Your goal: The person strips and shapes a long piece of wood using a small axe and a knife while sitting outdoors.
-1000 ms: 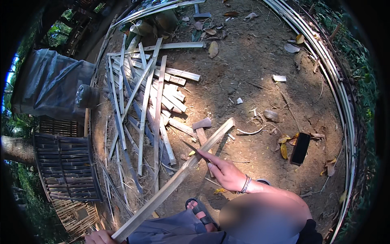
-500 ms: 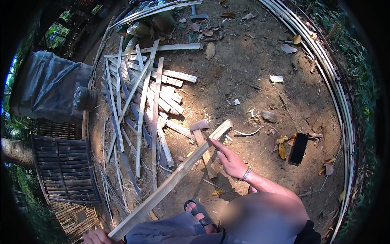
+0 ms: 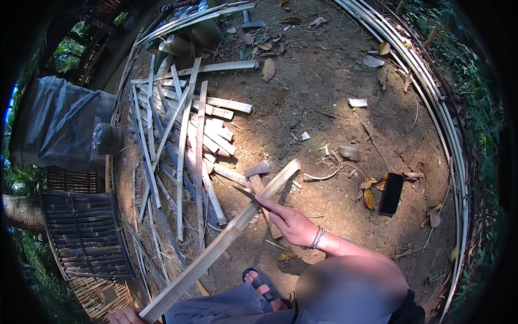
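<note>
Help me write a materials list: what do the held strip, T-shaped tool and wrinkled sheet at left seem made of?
Strip: probably bamboo, matte, given its pale grain and apparent node.
T-shaped tool: handle apparently bare wood, tan and dull; the darker head is unclear.
Wrinkled sheet: likely translucent plastic, glossy, judging by bright streaks along its folds.

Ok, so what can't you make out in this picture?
All in the head view:
Back end of the dark blade: hidden by the right hand.
Part of the left hand: cut off by the lower edge.
Middle of the wooden-handled tool: covered by the pale strip.
Whatever lies under the blurred oval.
</note>
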The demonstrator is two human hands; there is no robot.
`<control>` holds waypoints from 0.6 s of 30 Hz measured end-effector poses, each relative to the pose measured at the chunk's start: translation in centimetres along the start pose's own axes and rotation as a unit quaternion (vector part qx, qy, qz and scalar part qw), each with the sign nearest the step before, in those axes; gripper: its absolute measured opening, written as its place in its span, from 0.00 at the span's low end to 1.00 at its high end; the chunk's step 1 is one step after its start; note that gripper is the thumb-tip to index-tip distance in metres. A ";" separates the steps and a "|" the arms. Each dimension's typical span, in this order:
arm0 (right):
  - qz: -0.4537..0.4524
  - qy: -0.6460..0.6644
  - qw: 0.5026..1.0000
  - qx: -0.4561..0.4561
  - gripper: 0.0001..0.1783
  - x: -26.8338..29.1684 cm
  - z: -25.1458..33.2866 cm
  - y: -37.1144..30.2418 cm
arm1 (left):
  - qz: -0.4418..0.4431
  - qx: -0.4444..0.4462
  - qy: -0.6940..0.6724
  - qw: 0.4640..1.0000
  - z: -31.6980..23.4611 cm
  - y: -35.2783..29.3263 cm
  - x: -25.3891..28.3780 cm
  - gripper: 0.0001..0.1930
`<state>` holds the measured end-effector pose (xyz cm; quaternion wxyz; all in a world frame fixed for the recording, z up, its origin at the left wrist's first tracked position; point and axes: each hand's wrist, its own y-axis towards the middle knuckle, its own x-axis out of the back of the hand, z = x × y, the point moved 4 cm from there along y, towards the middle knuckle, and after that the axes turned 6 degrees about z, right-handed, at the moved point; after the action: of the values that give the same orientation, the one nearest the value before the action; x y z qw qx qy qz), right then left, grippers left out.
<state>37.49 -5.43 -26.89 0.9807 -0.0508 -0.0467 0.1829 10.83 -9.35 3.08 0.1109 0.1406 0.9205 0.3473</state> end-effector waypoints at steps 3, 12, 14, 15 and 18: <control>-0.033 -0.022 0.999 -0.003 0.27 1.4 -2.7 0.7 | -0.014 -0.011 0.006 1.000 0.1 0.2 -0.5 0.18; -0.011 -0.013 1.000 -0.019 0.26 1.7 -2.6 0.5 | -0.009 -0.008 -0.009 1.000 0.0 0.2 -0.3 0.18; -0.058 -0.028 0.994 -0.084 0.26 3.5 -5.6 1.0 | -0.015 -0.009 -0.016 1.000 0.1 0.3 -0.5 0.18; -0.097 -0.032 0.985 -0.141 0.26 5.1 -9.1 1.4 | -0.015 -0.010 -0.021 1.000 0.3 0.4 -0.7 0.17; -0.107 -0.062 0.985 -0.121 0.26 6.5 -11.1 1.4 | -0.012 -0.014 -0.024 1.000 0.3 0.4 -1.1 0.17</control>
<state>44.22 -2.71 -37.57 0.9765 -0.1521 -0.1342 0.0724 12.05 -9.23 3.24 0.1387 0.1360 0.9143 0.3554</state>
